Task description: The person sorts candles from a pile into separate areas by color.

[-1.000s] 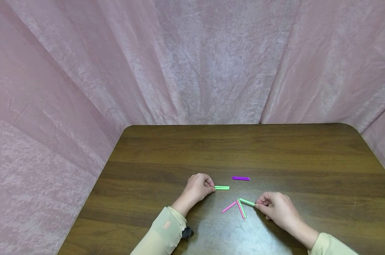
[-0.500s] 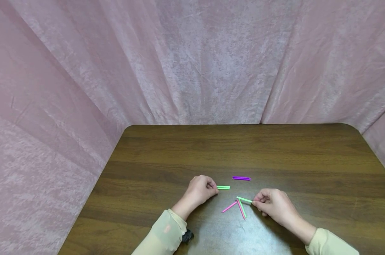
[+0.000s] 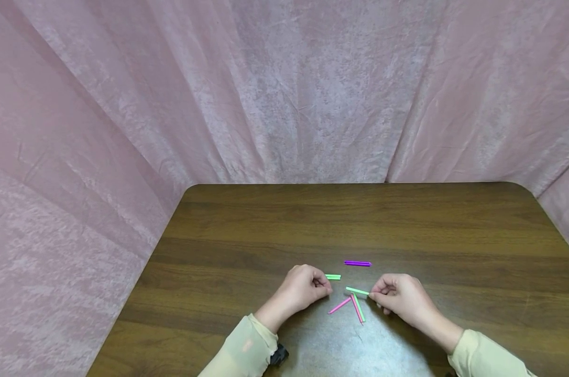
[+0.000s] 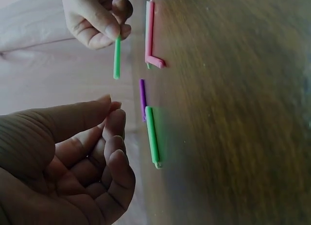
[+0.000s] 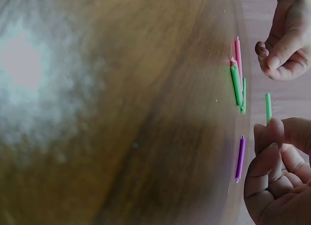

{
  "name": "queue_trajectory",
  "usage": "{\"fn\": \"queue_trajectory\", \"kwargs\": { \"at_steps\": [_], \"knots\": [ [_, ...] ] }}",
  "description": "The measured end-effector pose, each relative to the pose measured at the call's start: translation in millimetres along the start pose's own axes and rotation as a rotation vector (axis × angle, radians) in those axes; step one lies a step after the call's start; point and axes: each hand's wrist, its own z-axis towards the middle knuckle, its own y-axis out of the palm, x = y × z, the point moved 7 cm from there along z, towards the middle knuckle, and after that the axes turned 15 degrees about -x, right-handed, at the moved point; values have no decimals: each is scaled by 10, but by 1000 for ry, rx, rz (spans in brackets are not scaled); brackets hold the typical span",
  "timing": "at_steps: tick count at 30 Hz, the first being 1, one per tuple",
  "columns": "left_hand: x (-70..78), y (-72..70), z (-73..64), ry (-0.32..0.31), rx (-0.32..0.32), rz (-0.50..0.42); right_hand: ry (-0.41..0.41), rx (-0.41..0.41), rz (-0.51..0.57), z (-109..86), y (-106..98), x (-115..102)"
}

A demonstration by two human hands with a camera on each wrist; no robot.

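Shifted left: one slim, light-green stick [image 3: 357,291]

Head: my right hand [image 3: 407,301] pinches its end above the table [image 3: 265,225].
Left wrist: my left hand [image 4: 68,169], fingers narrow, holds nothing.
Right wrist: stick looks light, stiff, maybe slippery; an end pinch should suit.

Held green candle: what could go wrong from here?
The right hand pinches the green candle by one end, so it might swivel or slip. Dropped, it could knock the pink candles lying nearby. The left hand hovers close to the green pair and might nudge it.
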Motion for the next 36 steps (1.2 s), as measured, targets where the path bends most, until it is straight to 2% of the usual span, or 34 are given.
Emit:
{"fn": "queue_trajectory", "kwargs": {
  "at_steps": [12,18,26,36],
  "knots": [
    [140,99,-27,39,-52,-6,-19,-12,12,93,9,-12],
    [213,164,-37,49,-73,29,-24,-5,-23,144,14,-22],
    [331,222,-43,95,-74,92,-37,4,-28,223,27,-66],
    [390,303,-46,117,-111,121,-55,-19,-44,322,86,-88]
  ]
}}
